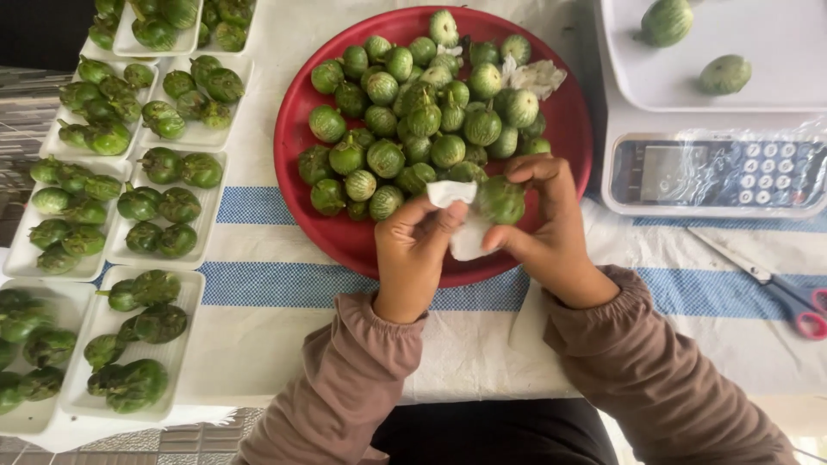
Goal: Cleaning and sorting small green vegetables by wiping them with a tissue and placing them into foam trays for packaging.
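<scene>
My right hand (pixel 547 228) holds one round green eggplant (pixel 501 200) over the near rim of a red round tray (pixel 573 129). My left hand (pixel 415 250) pinches a white tissue (pixel 463 226) pressed against that eggplant. The tray is piled with several small round green eggplants (pixel 413 120). A crumpled white tissue (pixel 536 77) lies among them at the tray's far right.
White foam trays (pixel 185 301) filled with green eggplants cover the left side of the table. A white digital scale (pixel 715 168) at the right carries two eggplants (pixel 668 21) on its pan. Scissors (pixel 775 288) with red and blue handles lie right of my right arm. A striped cloth (pixel 258 284) covers the table.
</scene>
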